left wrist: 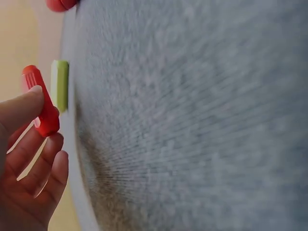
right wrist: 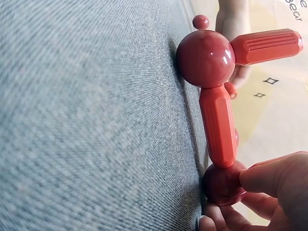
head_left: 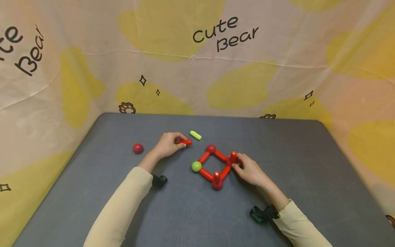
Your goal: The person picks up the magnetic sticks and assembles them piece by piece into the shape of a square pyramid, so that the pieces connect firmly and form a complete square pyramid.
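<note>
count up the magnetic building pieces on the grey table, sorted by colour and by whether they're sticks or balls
Red sticks: 7, namely four flat in the square, two upright on its corners, one pinched in the left hand.
Green sticks: 1, loose.
Red balls: 4, namely three at the square's corners, one loose.
Green balls: 1, at a corner.
Total: 13 pieces.

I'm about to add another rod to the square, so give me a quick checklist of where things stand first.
1. Left hand grips a red rod: ok.
2. Right hand steadies the corner ball: ok.
3. Square frame closed, four rods joined: ok.
4. Upright rods on all corners: not ok; only two stand.
5. Spare green rod and loose red ball within reach: ok.
6. Joints firmly seated: cannot tell.
</note>
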